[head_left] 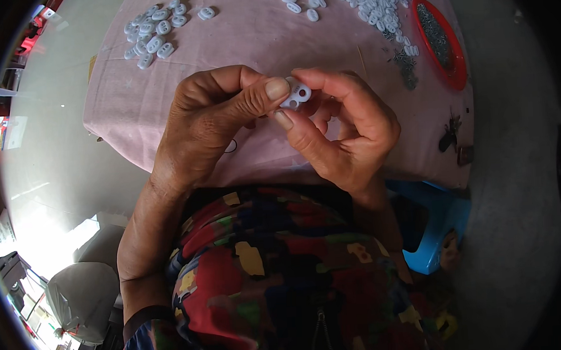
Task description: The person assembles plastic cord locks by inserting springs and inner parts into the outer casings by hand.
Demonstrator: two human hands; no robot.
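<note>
In front of my chest, above the near part of the table, I hold a small white oval plastic piece with two round holes. My left hand pinches its left end, the thumb lying across the top. On the other side, the thumb and forefinger of my right hand close on the piece's right edge. Part of the piece is hidden by the fingertips, and whether something tiny is held with it cannot be made out.
A pink cloth covers the table. At the far left lies a pile of white oval pieces; a larger heap of white pieces lies far right. Beside it are a red tray of small metal parts and loose metal bits. A blue stool stands right.
</note>
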